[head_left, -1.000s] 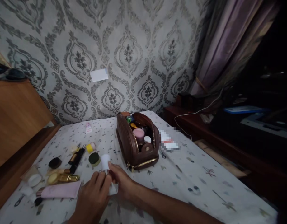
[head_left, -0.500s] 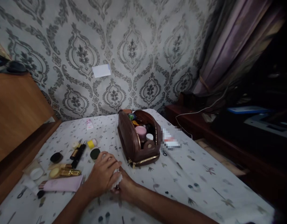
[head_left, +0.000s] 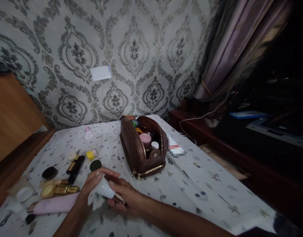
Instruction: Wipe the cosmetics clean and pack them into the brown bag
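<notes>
My right hand (head_left: pixel 128 196) is wrapped round a white tube (head_left: pixel 105 188) with a shiny rose-gold cap, low in the middle of the view. My left hand (head_left: pixel 92 182) curls over the tube's other end, with a crumpled white tissue (head_left: pixel 96 200) between palm and tube. Just beyond the hands stands a brown cosmetic bag (head_left: pixel 134 149), unzipped, holding a pink-lidded jar (head_left: pixel 145 139), a white-capped item (head_left: pixel 154 145) and other items. A dark round lid (head_left: pixel 95 165) lies right by my left fingers.
Left of my hands lie a pink tube (head_left: pixel 56 204), a gold bottle (head_left: pixel 65 189), black tubes (head_left: pixel 76 169), a dark round jar (head_left: pixel 49 172) and a yellow-banded item (head_left: pixel 90 155). A small pink tube (head_left: pixel 88 132) lies farther back. A wooden panel (head_left: pixel 15 118) borders the left.
My hands have opened around the held item and turned it, so the white tube and more of the tissue now show. The view has shifted slightly to the right.
</notes>
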A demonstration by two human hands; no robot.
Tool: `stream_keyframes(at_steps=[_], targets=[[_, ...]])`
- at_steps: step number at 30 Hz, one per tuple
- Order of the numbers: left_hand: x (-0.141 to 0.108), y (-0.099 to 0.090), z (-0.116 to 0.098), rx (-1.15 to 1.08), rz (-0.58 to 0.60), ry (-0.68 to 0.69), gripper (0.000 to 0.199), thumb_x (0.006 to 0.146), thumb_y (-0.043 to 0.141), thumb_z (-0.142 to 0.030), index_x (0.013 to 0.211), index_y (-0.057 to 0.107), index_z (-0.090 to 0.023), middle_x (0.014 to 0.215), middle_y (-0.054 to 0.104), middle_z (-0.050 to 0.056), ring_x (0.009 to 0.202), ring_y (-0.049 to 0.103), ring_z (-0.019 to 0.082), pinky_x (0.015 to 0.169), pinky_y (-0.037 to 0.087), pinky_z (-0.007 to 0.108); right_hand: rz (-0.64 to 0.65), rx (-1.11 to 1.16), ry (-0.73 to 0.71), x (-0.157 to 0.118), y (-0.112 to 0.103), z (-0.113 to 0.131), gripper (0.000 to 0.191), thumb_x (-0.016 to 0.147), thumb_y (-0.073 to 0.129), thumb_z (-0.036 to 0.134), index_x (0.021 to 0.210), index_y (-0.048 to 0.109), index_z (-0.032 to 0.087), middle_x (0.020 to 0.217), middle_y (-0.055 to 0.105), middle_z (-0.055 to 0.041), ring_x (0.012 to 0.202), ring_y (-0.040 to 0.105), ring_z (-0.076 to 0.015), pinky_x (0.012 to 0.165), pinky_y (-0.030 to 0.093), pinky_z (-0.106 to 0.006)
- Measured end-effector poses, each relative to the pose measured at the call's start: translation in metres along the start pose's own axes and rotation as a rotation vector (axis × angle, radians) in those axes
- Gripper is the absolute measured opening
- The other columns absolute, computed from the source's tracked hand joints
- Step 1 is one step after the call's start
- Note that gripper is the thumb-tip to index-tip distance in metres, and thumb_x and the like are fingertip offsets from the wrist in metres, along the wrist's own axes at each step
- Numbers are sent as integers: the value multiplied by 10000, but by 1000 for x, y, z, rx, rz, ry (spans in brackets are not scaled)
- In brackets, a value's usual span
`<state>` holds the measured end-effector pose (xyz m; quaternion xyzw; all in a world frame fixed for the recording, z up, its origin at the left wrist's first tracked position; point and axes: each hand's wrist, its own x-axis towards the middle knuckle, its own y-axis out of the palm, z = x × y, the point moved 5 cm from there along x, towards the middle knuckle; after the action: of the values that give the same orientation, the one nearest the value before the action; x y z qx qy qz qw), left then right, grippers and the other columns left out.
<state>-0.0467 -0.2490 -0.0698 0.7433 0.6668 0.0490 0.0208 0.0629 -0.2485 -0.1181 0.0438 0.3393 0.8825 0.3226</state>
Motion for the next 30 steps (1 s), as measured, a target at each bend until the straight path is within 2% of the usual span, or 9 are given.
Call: stream_keyframes(at_steps=[3,6,8,10,12,16,22,26,30], targets=[[-3,3,0,48,-84,56,349,822,613,-492,937,744,-190,960,739,105,900,672,268,786,542,337,-71,203,83,3,-1,-7,593,650,789,629,972,578,179,536,568,72,317,386,-38,318,169,-166],[-4,2,3,166,-196,81,300,795,679,-460,920,720,-190,882,723,65,821,659,218,762,530,290,-96,214,71,3,-1,-7,561,687,779,608,983,561,185,531,600,59,306,385,-40,330,168,-164],[-2,-1,9,181,-272,50,285,788,699,-456,871,692,-184,766,692,31,695,631,171,645,507,242,-92,175,44,3,0,-5,575,695,757,637,989,555,186,514,613,54,282,354,-39,324,166,-166],[0,-3,14,94,-320,-1,291,780,702,-469,825,646,-187,667,651,-6,562,580,131,513,453,208,-100,136,31,3,1,-1,598,696,726,680,983,562,182,496,609,55,271,354,-45,313,153,-168],[3,-5,16,-41,-371,-41,300,753,713,-469,805,598,-197,615,629,-32,482,547,115,445,420,197,-118,106,44,2,3,2,631,690,700,714,1004,568,183,517,627,45,290,404,-59,309,162,-165],[8,-13,8,-204,-504,-11,300,673,736,-386,847,573,-205,563,627,-49,483,584,130,463,453,204,-123,78,37,-2,3,12,626,654,744,688,1006,548,207,595,674,25,354,484,-73,334,199,-158],[12,-21,3,-162,-524,20,296,713,672,-354,948,576,-201,554,635,-46,478,587,134,471,452,211,-186,19,-47,-6,-1,20,535,654,806,579,907,502,218,595,665,36,383,479,-59,370,217,-151],[11,-22,1,-81,-499,20,310,752,649,-420,955,568,-200,558,603,-50,463,557,127,461,422,208,-222,-30,-70,-5,-2,19,537,644,814,566,899,493,220,640,686,24,415,511,-68,384,244,-154],[9,-22,-6,170,-462,64,255,787,627,-425,890,585,-196,668,618,-22,557,554,131,534,429,227,-249,-88,-112,-5,-6,21,536,631,819,563,896,511,214,655,669,30,449,526,-76,406,266,-166]])
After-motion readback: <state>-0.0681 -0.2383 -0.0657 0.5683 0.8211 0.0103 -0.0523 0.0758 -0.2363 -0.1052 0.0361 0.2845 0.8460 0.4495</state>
